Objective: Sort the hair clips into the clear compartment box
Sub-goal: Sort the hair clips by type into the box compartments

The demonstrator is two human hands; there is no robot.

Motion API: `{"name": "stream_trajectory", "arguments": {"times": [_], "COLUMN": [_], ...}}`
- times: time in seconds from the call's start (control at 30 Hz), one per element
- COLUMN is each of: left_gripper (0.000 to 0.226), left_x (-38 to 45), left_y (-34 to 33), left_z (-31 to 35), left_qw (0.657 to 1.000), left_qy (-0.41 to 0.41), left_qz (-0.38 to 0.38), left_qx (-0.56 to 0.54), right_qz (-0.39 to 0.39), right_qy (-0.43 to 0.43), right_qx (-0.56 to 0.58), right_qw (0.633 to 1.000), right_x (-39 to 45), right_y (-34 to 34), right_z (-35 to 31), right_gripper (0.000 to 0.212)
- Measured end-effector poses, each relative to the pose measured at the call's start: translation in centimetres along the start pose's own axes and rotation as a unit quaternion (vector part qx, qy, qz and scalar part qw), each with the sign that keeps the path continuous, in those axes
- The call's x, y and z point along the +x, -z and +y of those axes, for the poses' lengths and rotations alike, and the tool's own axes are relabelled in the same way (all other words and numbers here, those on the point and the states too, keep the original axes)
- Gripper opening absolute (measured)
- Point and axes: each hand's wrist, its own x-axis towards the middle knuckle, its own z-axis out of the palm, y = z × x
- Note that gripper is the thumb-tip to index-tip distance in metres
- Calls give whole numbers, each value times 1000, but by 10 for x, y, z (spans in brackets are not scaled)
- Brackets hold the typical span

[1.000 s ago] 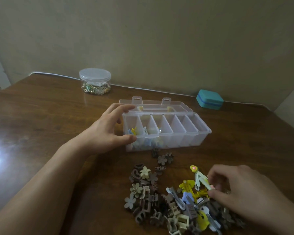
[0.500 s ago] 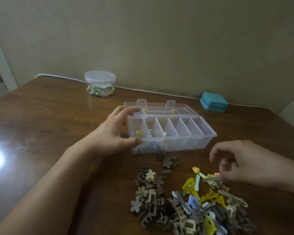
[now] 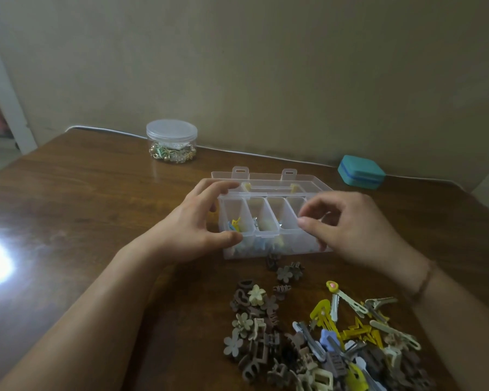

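Hair clips lie heaped; left hand grips one compartment box, right hand's grasp unclear.

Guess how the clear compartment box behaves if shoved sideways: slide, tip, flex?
The clear compartment box likely slides: thin plastic, few clips inside, glossy table. Tipping seems unlikely given its low, wide shape. The left hand bracing its end suggests it shifts easily.
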Motion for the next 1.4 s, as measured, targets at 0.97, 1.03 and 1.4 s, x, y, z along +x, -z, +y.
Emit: {"name": "stream_trajectory", "arguments": {"times": [0.97,1.03,1.4], "left_gripper": [86,87,88], "left_x": [-1,0,0], "left_y": [0,0,-1], "left_z": [1,1,3], "left_qw": [1000,1000,1000], "left_qy": [-7,-4,1], "left_qz": [-1,0,0], "left_qx": [3,3,2], "right_qz": [4,-1,-245], "right_qy": [-41,-7,60], "right_qx": [-72,-79,-172], "right_qw": [997,997,952], "right_x": [26,10,-72], "right_y": [-10,-5,9], "right_z": [-2,-1,45], "right_gripper": [11,12,18]}}
